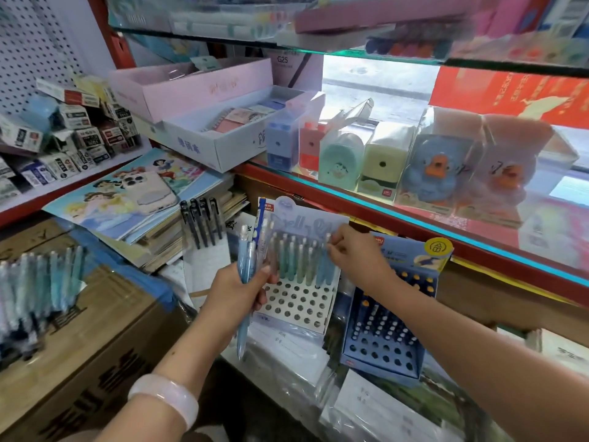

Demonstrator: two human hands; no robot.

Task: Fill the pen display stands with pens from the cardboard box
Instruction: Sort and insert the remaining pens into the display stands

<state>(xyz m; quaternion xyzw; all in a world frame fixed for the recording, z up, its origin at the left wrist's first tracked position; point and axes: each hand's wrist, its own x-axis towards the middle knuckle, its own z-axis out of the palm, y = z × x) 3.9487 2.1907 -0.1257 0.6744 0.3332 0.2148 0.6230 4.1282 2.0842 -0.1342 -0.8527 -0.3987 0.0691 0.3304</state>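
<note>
From the head view, I have my left hand [237, 290] wrapped round a bunch of pale blue pens [247, 269], tips down, just beside the white stand [294, 303]. My right hand [353, 256] pinches the top of one pen at the right end of the stand's back row. I'd say the way to do this well is to seat that pen upright until it stops, then feed from the bunch one at a time into the open holes in front. The cardboard box [83, 320] sits to my left, more pens [38, 282] lying on it.
</note>
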